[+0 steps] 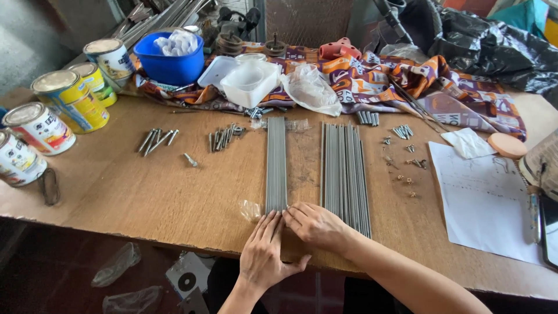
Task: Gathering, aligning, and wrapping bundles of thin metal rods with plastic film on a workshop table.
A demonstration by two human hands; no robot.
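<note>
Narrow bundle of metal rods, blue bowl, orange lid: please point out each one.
Narrow bundle of metal rods (275,163), head view, middle of its length.
Blue bowl (171,64), head view, front wall.
Orange lid (507,145), head view, top face.

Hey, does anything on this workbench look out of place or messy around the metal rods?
Mostly tidy: both rod bundles lie straight. One lone bolt sits apart from its piles, and a scrap of clear plastic lies loose beside the left hand.

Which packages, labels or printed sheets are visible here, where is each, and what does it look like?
Labelled tins: table's left edge, round, yellow, white and red wrappers.
Paper sheet: right side, white, faint marks.
Lidded tub: centre back, white plastic.
Plastic bag: beside the tub, clear, crumpled.
Blue bowl: back left, holding white wrappings.
</note>
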